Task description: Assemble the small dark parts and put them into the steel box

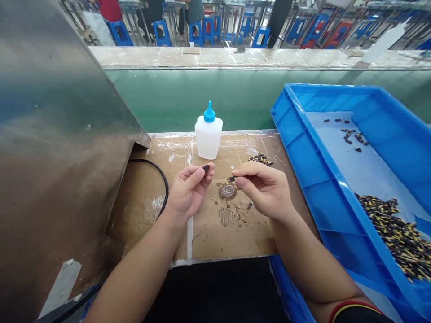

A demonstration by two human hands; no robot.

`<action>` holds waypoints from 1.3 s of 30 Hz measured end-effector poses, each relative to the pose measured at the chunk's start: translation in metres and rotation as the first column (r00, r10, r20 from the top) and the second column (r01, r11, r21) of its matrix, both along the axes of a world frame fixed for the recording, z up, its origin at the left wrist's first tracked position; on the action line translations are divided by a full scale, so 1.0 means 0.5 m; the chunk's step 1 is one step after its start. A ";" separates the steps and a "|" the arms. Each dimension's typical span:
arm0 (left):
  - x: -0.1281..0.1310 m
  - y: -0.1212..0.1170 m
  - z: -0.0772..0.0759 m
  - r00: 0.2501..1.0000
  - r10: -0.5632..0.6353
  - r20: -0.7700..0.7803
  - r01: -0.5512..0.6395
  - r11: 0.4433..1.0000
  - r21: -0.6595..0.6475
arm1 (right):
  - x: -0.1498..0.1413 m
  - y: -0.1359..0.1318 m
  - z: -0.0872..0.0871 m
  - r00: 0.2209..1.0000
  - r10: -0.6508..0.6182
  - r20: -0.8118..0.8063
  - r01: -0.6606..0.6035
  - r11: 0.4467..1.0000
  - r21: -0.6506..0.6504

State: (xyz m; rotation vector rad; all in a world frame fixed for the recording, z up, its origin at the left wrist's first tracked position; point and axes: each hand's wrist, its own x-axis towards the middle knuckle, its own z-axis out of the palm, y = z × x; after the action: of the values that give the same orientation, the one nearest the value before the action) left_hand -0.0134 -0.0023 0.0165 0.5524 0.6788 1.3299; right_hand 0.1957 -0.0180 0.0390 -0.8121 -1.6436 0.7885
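The fingers of my left hand [194, 176] are pinching a small dark part [205, 168], and the fingers of my right hand [249, 169] are pinching another dark piece [230, 179] just beside it, above the cardboard-covered counter [215, 242], near a blue plastic crate [301, 154].

The tall panel of brushed stainless steel [57, 134] is smooth and a little shiny. The white squeeze bottle of translucent, matt plastic [208, 139] has a glossier blue plastic cap [209, 114]. The bright blue ribbed plastic crate [303, 157] looks smooth, while the brown corrugated cardboard sheet [215, 240] is matt and rough. The small dark parts [397, 237] are too small for telling their material.
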 end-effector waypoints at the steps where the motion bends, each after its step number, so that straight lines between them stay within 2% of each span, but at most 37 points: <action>1: 0.002 -0.003 0.002 1.000 -0.005 0.004 0.005 1.000 0.003 | -0.011 -0.004 -0.004 0.999 0.013 -0.041 -0.013 1.000 0.000; 3: 0.005 -0.008 0.006 1.000 -0.014 0.007 0.014 1.000 0.012 | -0.032 -0.011 -0.012 0.996 0.017 -0.086 -0.015 1.000 0.024; 5: 0.009 -0.013 0.009 1.000 -0.020 0.010 0.020 1.000 0.019 | -0.049 -0.016 -0.020 0.997 -0.021 -0.080 0.030 0.994 0.103; 8: 0.014 -0.021 0.012 0.999 -0.036 0.024 0.035 0.999 0.027 | -0.064 -0.019 -0.028 0.991 -0.126 -0.049 0.135 0.951 0.278; 11: 0.017 -0.027 0.013 0.999 -0.043 -0.006 0.043 0.998 0.053 | -0.072 -0.022 -0.030 0.981 -0.189 -0.033 0.188 0.908 0.375; 15: 0.019 -0.030 0.012 0.998 -0.025 -0.060 0.030 0.995 0.090 | -0.073 -0.024 -0.033 0.969 -0.245 -0.030 0.237 0.885 0.400; 25: 0.023 -0.035 0.013 0.996 0.012 -0.086 -0.004 0.995 0.098 | -0.072 -0.025 -0.028 0.962 -0.271 -0.011 0.248 0.861 0.444; 33: 0.019 -0.036 0.010 0.994 0.016 -0.107 -0.005 0.995 0.101 | -0.069 -0.026 -0.027 0.969 -0.248 0.009 0.222 0.882 0.416; 39: 0.018 -0.036 0.007 0.997 -0.020 -0.068 0.031 0.986 0.163 | -0.068 -0.025 -0.028 0.973 -0.230 0.010 0.205 0.884 0.419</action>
State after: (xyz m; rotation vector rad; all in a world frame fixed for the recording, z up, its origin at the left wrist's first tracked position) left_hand -0.0043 -0.0205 0.0200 0.7380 0.6179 1.3557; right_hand 0.1616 -0.0304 0.0253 -0.7003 -1.6586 0.2396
